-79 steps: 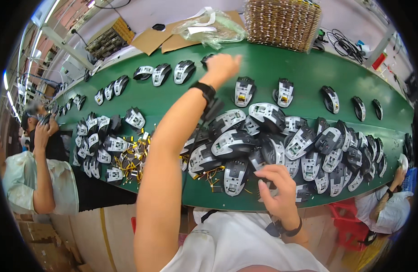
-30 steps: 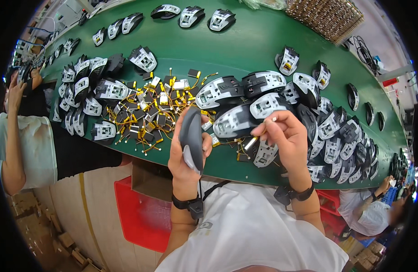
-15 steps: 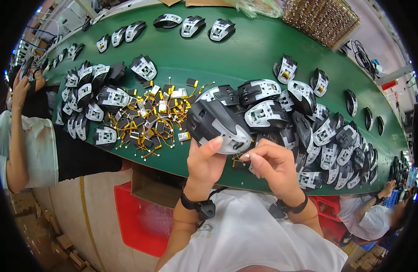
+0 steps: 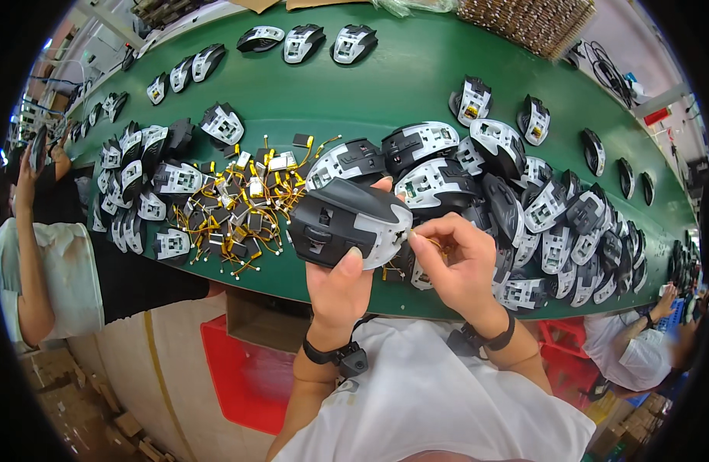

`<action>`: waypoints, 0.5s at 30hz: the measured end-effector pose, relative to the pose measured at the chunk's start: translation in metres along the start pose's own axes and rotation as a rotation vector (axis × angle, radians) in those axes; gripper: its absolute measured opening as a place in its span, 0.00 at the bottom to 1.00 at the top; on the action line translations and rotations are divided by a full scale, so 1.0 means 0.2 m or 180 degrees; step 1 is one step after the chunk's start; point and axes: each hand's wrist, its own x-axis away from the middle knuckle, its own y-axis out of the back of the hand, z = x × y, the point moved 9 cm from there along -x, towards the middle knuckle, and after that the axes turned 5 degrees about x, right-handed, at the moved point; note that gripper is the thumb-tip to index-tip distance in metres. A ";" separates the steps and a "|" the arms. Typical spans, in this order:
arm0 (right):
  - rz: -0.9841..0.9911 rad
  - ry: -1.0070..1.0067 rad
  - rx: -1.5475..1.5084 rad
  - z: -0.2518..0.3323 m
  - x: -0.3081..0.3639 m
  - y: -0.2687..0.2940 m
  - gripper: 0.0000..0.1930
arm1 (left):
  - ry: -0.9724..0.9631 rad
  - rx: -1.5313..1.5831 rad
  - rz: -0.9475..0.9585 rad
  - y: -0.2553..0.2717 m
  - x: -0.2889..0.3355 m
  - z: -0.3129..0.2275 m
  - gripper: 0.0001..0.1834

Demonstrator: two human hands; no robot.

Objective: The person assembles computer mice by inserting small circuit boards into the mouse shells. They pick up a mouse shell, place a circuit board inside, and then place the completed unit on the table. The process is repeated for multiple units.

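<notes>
My left hand [image 4: 339, 291] grips a computer mouse [image 4: 335, 219] with a black and silver-white shell, thumb along its near side and fingertips showing behind it. The mouse is tilted, and an opening in its white part faces right. With thumb and forefinger together, my right hand [image 4: 464, 263] pinches a small wire plug at that opening; the fingers mostly hide it. Left of the mouse lies a heap of small battery packs [image 4: 254, 187] with yellow tape and thin leads ending in white plugs. Behind and to the right, more mice [image 4: 435, 185] of the same kind are piled up.
The green table [image 4: 324, 100] curves across the view. Another pile of mice [image 4: 172, 179] stands at left, with a row of mice [image 4: 353, 45] along the back. A stacked brown bundle [image 4: 528, 25] sits far right. Red crates [image 4: 239, 377] are below the edge. Other people sit left and right.
My left hand has moved the mouse slightly left and turned its opening toward my right hand. The right fingertips, earlier apart from the mouse with a small white plug, are now at the opening.
</notes>
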 end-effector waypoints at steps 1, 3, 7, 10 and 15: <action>0.0014 0.0074 0.0116 0.00 -0.01 0.01 0.04 | -0.0029 -0.0028 0.0018 0.00 0.00 0.01 0.39; 0.0100 0.0219 0.0290 0.02 0.00 0.00 0.04 | 0.0011 0.0138 -0.0143 0.01 0.01 0.03 0.39; 0.0123 0.0020 -0.0027 -0.03 0.01 -0.02 0.04 | 0.0034 0.0276 -0.0192 0.02 0.01 0.05 0.40; 0.0073 -0.0137 -0.0031 -0.02 -0.01 -0.02 0.05 | -0.0072 -0.0067 -0.0164 0.01 0.03 0.04 0.42; 0.0162 -0.0112 -0.0140 -0.01 -0.02 -0.05 0.06 | -0.0104 -0.0250 -0.0151 0.00 0.03 0.02 0.44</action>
